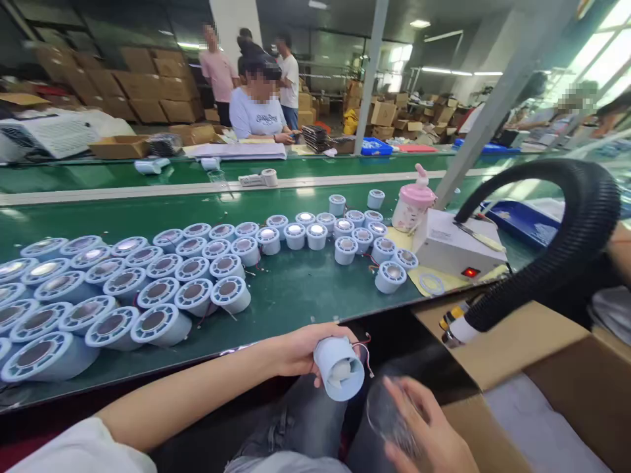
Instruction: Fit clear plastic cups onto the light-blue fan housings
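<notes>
My left hand (303, 347) is closed around a light-blue round fan housing (323, 364), held over my lap at the bench edge. The housing's open end faces me, with a white fan blade (340, 372) inside. Thin red and white wires (367, 351) stick out on its right. Just to the right, my right hand (434, 427) grips a clear, round, cup-like plastic piece (387, 415), blurred by motion. The clear piece and the housing are apart.
Many similar blue housings (160, 322) stand in rows on the green bench (286, 295). At right are a grey box (451, 243) with a lit red switch, a black corrugated hose (557, 256), a pink-lidded cup (413, 203) and an open carton (537, 335). A co-worker (256, 118) sits opposite.
</notes>
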A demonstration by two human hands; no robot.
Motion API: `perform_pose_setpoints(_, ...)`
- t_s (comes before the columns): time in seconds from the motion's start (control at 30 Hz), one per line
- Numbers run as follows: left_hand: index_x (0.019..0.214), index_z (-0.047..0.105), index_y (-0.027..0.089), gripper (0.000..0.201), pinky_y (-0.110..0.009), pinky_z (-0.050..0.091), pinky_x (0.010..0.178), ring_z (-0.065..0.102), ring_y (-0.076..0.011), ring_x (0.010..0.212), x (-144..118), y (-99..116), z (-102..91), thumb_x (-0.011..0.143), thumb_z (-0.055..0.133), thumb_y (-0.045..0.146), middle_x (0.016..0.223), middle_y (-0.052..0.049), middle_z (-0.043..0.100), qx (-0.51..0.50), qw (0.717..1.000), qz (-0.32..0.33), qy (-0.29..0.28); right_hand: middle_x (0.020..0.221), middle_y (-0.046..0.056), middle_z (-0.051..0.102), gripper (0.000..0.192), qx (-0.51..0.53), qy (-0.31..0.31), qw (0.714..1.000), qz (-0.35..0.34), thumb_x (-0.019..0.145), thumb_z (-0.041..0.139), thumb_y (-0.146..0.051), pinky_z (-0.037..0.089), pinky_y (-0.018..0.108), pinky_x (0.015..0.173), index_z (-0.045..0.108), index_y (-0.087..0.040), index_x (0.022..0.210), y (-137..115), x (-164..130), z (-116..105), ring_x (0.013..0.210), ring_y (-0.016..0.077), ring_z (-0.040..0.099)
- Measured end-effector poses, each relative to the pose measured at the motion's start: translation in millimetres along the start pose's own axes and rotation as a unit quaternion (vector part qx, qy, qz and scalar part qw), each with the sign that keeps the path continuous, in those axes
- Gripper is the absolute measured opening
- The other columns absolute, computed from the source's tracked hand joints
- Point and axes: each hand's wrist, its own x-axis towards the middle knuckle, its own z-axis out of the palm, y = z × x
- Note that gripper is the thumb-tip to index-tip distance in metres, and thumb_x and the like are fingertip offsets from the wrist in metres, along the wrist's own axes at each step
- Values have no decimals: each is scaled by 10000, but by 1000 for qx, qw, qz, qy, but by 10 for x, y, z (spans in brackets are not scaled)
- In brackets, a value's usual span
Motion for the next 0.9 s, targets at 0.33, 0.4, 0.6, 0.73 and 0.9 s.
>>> perform_pose_setpoints(0.33, 985, 678, 198, 181, -306, 423, 860, 554, -192, 916, -4, 102, 253, 845, 580, 256, 1004, -43, 570, 339, 923, 179, 20, 1299, 90, 507, 168, -100, -103, 989, 44, 731, 673, -109, 494, 473, 942, 677, -232, 844, -228, 312, 7, 1153, 304, 537)
perform_pose_setpoints(0.4, 1014, 665, 200, 185, -295, 433, 840, 561, -184, 907, -12, 73, 273, 868, 576, 271, 998, -44, 567, 353, 911, 206, 46, 1253, 83, 510, 60, -20, -123, 989, 78, 768, 688, -181, 459, 440, 974, 637, -212, 760, -239, 304, -25, 1128, 270, 547)
perform_pose_setpoints(0.6, 1057, 626, 187, 484, -291, 444, 817, 551, -183, 903, 86, -93, 234, 684, 797, 442, 996, -46, 583, 265, 920, 276, 81, 1175, 86, 515, 248, 87, -91, 983, 133, 901, 539, -362, 441, 376, 895, 632, -203, 735, -293, 278, -42, 1075, 241, 552)
perform_pose_setpoints(0.73, 1144, 657, 221, 635, -311, 467, 801, 537, -198, 909, 182, -211, 164, 597, 835, 491, 988, -62, 553, 276, 908, 311, 53, 1091, 89, 529, 275, 123, -47, 979, 157, 850, 591, -380, 472, 329, 777, 610, -189, 653, -293, 256, -59, 990, 237, 576)
perform_pose_setpoints(0.9, 1207, 635, 221, 699, -387, 462, 942, 570, -260, 1074, 248, -299, 175, 586, 853, 455, 1152, -117, 602, 264, 907, 327, 9, 1042, 84, 555, 327, 220, 12, 953, 207, 787, 687, -394, 507, 316, 767, 584, -174, 567, -207, 250, -106, 1018, 268, 606)
